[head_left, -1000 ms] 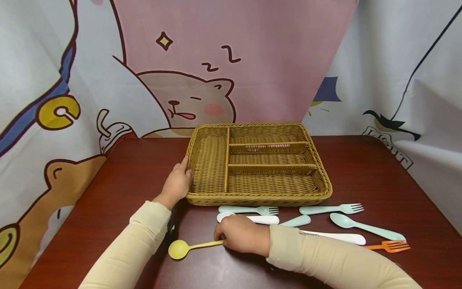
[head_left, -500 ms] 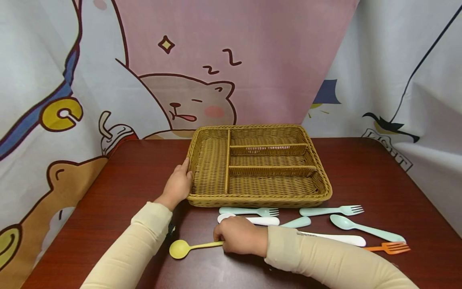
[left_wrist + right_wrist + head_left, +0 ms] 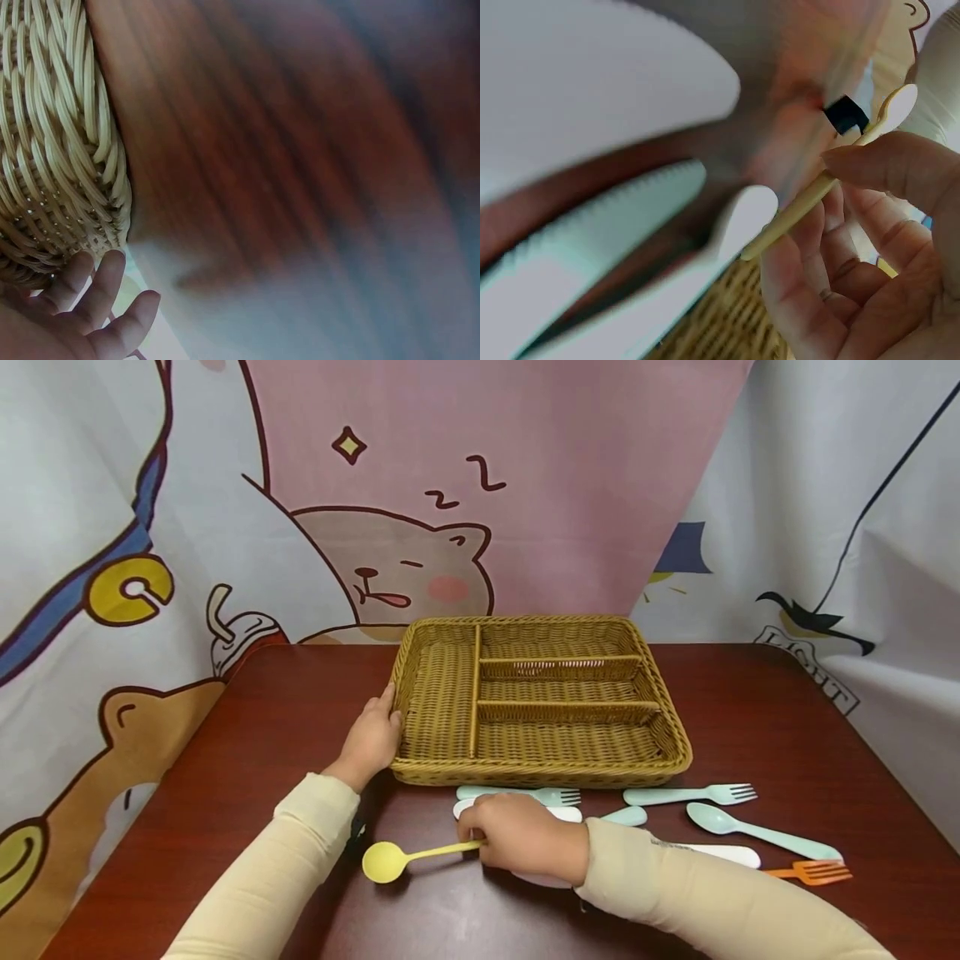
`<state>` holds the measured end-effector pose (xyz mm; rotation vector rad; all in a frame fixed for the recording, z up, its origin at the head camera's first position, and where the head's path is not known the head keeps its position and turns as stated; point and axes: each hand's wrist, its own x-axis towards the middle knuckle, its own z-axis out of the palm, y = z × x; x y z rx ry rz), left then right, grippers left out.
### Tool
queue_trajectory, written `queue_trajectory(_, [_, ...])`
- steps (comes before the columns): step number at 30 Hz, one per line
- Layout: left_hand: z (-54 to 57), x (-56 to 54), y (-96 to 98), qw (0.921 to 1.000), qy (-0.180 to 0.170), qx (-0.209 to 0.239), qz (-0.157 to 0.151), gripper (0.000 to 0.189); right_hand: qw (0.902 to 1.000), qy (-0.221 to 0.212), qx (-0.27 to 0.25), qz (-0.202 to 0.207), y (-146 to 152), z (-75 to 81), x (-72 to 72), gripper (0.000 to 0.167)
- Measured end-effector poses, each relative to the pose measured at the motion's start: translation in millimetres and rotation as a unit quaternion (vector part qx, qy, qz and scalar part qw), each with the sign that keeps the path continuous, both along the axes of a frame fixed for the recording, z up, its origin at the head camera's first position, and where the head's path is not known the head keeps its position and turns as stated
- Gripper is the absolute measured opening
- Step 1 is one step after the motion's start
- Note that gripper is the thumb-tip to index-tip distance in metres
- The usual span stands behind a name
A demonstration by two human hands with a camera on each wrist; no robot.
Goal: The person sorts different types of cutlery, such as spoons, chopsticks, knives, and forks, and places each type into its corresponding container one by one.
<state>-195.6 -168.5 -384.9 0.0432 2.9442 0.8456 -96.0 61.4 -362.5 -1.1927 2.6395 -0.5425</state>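
Observation:
My right hand point(image 3: 528, 835) pinches the handle of a yellow spoon point(image 3: 386, 862) between thumb and fingers. The spoon's bowl points left, with a shadow on the table below it. In the right wrist view the yellow handle point(image 3: 799, 214) crosses between thumb and fingertips. My left hand point(image 3: 369, 739) rests against the left side of a woven cutlery basket point(image 3: 540, 770), its fingers point(image 3: 109, 281) at the wicker wall. Under and beside the right hand lie a white spoon point(image 3: 564, 814), a mint serrated knife point(image 3: 630, 217) and a broad white serrated blade point(image 3: 592, 82), partly hidden.
Along the basket's front edge lie two mint forks point(image 3: 558, 797) point(image 3: 727, 793). To the right are a mint spoon point(image 3: 708, 817), a white handle point(image 3: 727, 856) and an orange fork point(image 3: 821, 871), partly behind the right sleeve. A printed curtain point(image 3: 585, 485) hangs behind the table.
My right hand has moved slightly right and away from me, taking the yellow spoon off the table. A pale piece now shows under the right wrist. The left hand stays at the basket.

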Motion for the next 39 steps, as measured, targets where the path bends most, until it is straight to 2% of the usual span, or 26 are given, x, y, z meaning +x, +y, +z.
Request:
queue_trajectory(9, [0.9,-0.2,-0.9,1.0,0.0,0.003,0.0,0.056,0.9995,-0.008,-0.03,-0.011,14,17.3,-3.7,0.021])
queue_trajectory(19, [1.2,-0.1,-0.1,1.0,0.007,-0.005,0.005,0.056,0.9973,0.005,-0.071,-0.018,38,34.1,-16.5,0.024])
queue_trajectory(28, [-0.5,-0.8,-0.2,0.9999,0.015,-0.005,0.004,0.056,0.9946,0.064,-0.08,-0.017,51,41.1,-28.9,0.024])
queue_trajectory(34, [-0.7,0.2,-0.2,0.9998,0.018,-0.002,0.003,0.056,0.9914,0.093,-0.083,-0.04,60,48.5,-38.2,0.022])
queue_trajectory(39, [-0.7,0.7,-0.2,0.9998,0.021,0.0,0.004,0.056,0.9895,0.095,-0.082,-0.071,65,53.4,-46.8,0.023])
